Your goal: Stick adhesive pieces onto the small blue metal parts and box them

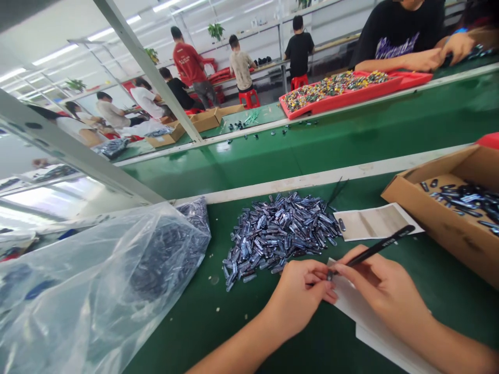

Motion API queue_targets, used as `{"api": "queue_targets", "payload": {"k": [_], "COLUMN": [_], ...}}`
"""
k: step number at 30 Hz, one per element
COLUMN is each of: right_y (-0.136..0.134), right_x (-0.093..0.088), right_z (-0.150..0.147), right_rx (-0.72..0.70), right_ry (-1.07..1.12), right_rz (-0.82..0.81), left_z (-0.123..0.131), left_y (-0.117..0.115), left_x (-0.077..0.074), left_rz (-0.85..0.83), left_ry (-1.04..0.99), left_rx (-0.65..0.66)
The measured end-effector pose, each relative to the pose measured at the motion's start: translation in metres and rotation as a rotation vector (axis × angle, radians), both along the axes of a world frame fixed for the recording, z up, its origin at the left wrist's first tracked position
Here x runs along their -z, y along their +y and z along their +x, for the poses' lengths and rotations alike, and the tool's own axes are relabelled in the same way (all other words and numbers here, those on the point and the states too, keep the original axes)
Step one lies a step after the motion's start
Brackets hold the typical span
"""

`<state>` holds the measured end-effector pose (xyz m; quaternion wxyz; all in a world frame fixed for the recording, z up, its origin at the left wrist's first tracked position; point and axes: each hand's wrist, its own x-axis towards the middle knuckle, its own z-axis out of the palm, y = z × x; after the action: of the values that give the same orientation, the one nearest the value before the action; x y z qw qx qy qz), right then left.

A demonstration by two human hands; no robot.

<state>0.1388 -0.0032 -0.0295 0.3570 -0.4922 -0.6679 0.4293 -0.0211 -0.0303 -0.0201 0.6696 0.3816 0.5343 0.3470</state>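
My left hand [298,293] pinches a small dark part [330,275] between thumb and fingers. My right hand [380,280] grips black tweezers [376,249], whose tips meet that part. Both hands rest above a white paper sheet [345,304] on the green bench. Just beyond them lies a large pile of small blue-grey metallic parts [276,239]. A creased paper card [374,221] sits to the right of the pile, beneath the raised tweezers.
An open cardboard box [448,218] holding similar parts stands at right, and a bulging plastic bag [97,280] lies at left. Beyond a white-edged green belt [312,140], a co-worker's hands [440,54] work near a red tray [335,96] of mixed parts.
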Motion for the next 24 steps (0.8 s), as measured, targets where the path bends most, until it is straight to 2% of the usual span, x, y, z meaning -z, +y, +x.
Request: {"api": "queue_targets", "payload": {"k": [3, 5, 8, 11, 15, 18, 21, 24], "right_y": [-0.002, -0.005, -0.01, -0.015, -0.013, -0.006, 0.002, 0.007], "right_x": [0.002, 0.004, 0.008, 0.01, 0.002, -0.006, -0.006, -0.002], "right_z": [0.002, 0.003, 0.005, 0.005, 0.006, 0.005, 0.003, 0.002], "right_rx": [-0.011, -0.037, -0.106, -0.157, -0.068, 0.074, 0.117, 0.074], "right_ry": [-0.05, -0.053, 0.055, 0.157, 0.197, 0.227, 0.34, 0.393], "right_rz": [0.056, 0.161, 0.361, 0.412, 0.308, 0.116, -0.07, -0.152], "left_z": [-0.001, -0.002, -0.004, -0.004, -0.006, -0.011, -0.006, 0.027], "left_y": [0.0, 0.0, 0.001, 0.001, 0.001, 0.009, 0.033, 0.07], "left_x": [0.0, -0.003, -0.009, -0.012, -0.012, -0.021, -0.048, -0.085], "left_rz": [-0.008, -0.023, -0.035, -0.024, -0.002, 0.102, 0.367, 0.681], "left_ry": [-0.052, -0.096, -0.155, -0.177, -0.096, 0.095, 0.336, 0.399], "left_rx": [-0.017, -0.024, -0.032, -0.053, -0.071, -0.033, 0.05, 0.159]}}
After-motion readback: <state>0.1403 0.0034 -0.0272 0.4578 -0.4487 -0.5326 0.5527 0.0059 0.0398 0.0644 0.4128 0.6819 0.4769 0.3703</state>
